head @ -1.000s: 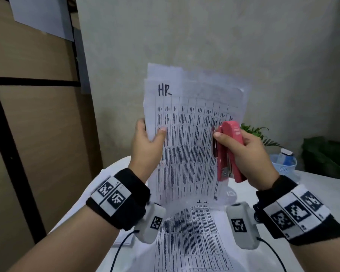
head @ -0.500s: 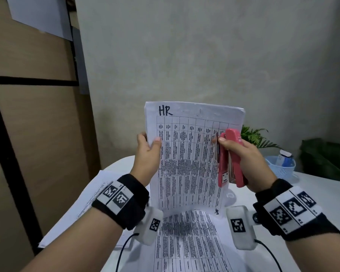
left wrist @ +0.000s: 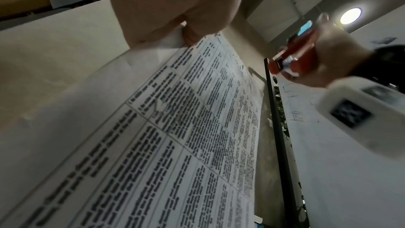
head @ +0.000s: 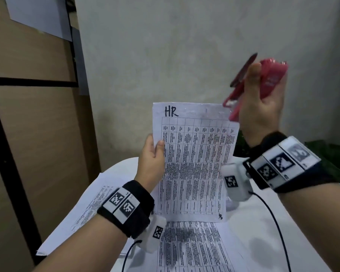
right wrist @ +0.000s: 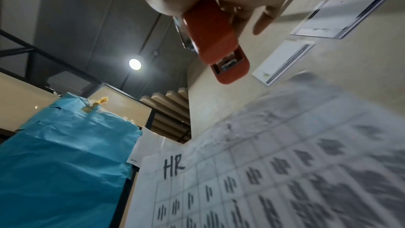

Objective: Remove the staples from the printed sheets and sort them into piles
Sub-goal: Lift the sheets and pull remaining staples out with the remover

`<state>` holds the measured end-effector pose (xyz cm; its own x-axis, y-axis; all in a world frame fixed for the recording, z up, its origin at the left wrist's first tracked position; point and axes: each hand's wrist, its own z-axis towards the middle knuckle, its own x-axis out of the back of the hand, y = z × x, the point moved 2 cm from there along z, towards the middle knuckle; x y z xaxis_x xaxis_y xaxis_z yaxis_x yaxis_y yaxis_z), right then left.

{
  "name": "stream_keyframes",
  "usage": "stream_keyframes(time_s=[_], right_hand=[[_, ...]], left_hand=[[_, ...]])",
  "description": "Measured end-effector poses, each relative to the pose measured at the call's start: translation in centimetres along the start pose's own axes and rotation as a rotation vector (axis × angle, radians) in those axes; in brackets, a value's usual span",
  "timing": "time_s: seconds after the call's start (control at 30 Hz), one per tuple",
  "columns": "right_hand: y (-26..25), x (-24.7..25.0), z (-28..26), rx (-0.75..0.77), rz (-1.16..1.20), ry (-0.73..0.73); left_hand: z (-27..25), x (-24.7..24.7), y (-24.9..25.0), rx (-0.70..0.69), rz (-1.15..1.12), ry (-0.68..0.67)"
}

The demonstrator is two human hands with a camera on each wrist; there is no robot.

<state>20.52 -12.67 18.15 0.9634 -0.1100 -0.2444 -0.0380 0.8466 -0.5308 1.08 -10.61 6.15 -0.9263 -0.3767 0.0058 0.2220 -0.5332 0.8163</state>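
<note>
A printed sheet set marked "HR" [head: 194,163] stands upright above the table. My left hand [head: 152,160] pinches its left edge between thumb and fingers. The same sheets fill the left wrist view [left wrist: 197,127] and the lower right of the right wrist view [right wrist: 274,171]. My right hand [head: 261,107] is raised above the sheets' top right corner and grips a red stapler [head: 271,79], also seen in the wrist views [right wrist: 217,44] [left wrist: 300,53]. The stapler is clear of the paper.
More printed sheets lie flat on the white table [head: 263,232]: one pile straight below [head: 192,246], another at the left [head: 90,205]. A wooden panel wall [head: 33,134] stands at the left, a grey wall behind. Green plant leaves [head: 332,154] show at the right.
The held sheets have come down and the lifted pages have settled flat. My right hand has left the sheets' right side and risen up and to the right with the stapler.
</note>
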Motion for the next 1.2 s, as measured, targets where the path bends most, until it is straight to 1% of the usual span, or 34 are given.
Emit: stream_keyframes(time_s=[0.07, 0.17, 0.23, 0.33, 0.5, 0.57, 0.63, 0.73, 0.8, 0.93, 1.03, 1.13, 1.2], right_hand=[[-0.9, -1.9, 0.6, 0.089, 0.017, -0.019], [-0.5, -4.4, 0.9, 0.135, -0.063, -0.109], [0.4, -5.9, 0.7, 0.120, -0.135, -0.193], [2.0, -7.6, 0.3, 0.032, -0.206, -0.278], [2.4, -8.7, -0.6, -0.009, -0.204, -0.255], [1.9, -8.9, -0.9, -0.029, -0.148, -0.253], [1.4, -8.9, -1.0, -0.054, -0.057, -0.238], [1.3, -8.7, -1.1, -0.077, -0.010, -0.206], [1.7, -8.7, -1.0, -0.073, -0.026, -0.194], [3.3, -7.7, 0.4, -0.108, -0.196, -0.107], [4.1, -5.6, 1.6, -0.136, -0.257, -0.023], [5.6, -3.0, 1.8, -0.207, -0.268, 0.006], [7.0, -1.6, 1.1, -0.314, -0.251, -0.042]], left_hand=[[-0.2, -0.2, 0.0, -0.033, 0.010, -0.001], [-0.4, -0.3, 0.3, -0.095, 0.024, -0.001], [-0.7, -0.3, 0.5, -0.126, -0.003, -0.011], [-0.9, -0.3, 0.5, -0.126, 0.001, 0.001], [-1.7, -0.5, 0.8, -0.210, 0.052, 0.004], [-1.7, -0.6, 0.9, -0.237, 0.071, 0.018], [-2.0, -0.6, 0.9, -0.245, 0.095, 0.003], [-2.7, -0.6, 0.7, -0.192, 0.160, -0.089], [-2.8, -0.5, 0.8, -0.150, 0.197, -0.110], [-0.9, 1.2, 1.1, 0.011, 0.129, -0.037], [1.1, 3.7, 1.6, 0.094, 0.132, 0.015], [3.4, 7.2, 1.1, 0.160, 0.237, 0.019], [4.5, 9.4, 0.1, 0.236, 0.357, 0.022]])
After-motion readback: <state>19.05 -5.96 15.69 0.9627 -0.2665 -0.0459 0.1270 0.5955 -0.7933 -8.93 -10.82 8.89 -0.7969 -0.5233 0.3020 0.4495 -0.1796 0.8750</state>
